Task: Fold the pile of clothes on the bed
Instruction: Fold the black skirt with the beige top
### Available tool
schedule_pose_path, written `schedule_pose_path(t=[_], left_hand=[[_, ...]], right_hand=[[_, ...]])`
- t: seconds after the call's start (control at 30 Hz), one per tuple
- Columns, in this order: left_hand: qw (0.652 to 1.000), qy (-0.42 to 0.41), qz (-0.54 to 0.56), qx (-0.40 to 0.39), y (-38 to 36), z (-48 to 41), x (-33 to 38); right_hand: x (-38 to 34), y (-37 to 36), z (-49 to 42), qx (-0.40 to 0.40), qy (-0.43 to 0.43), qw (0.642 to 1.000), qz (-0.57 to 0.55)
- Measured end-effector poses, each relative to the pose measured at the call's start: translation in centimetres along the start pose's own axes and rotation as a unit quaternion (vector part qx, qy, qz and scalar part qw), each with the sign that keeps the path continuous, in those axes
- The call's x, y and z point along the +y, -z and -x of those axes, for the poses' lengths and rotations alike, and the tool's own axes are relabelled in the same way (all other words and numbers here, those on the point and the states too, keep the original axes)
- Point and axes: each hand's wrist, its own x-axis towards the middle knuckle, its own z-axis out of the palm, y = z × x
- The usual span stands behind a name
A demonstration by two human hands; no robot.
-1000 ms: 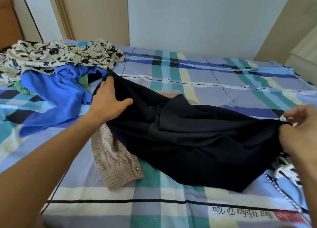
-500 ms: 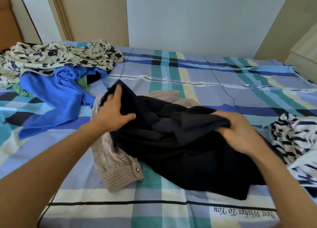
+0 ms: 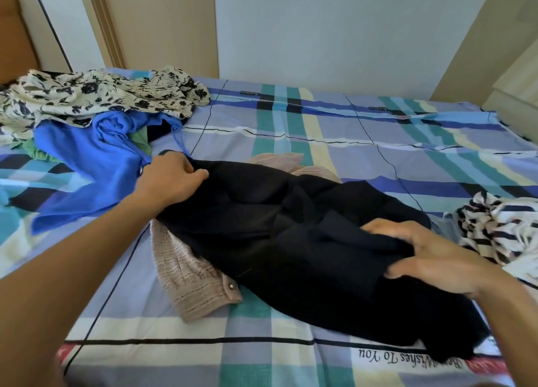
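Plaid-sheeted bed (image 3: 334, 142) | crumpled black cloth garment (image 3: 291, 241), long axis left-right | left hand (image 3: 171, 180) clutches its left end | right hand (image 3: 431, 258) grips its right, nearer fold

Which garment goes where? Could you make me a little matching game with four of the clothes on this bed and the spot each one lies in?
Things:
1. black garment
2. beige knit cardigan
3. floral garment
4. black-and-white striped garment

Places:
A. far left corner of the bed
B. right edge of the bed
C. gripped by both hands
D. lying under the black garment

Pairs: 1-C, 2-D, 3-A, 4-B
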Motion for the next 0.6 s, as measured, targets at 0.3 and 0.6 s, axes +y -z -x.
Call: schedule_pose_path(t=[0.3,0.6], left_hand=[[0.915,-0.257,0.153,-0.270,-4.8,6.0,5.7],[0.864,-0.338,-0.064,-0.368,-7.6,7.4,6.8]], right_hand=[[-6.7,-8.8,-3.6,-0.198,0.096,0.960,-0.174],[-1.0,-3.4,-5.8,0.238,0.020,0.969,-0.071]])
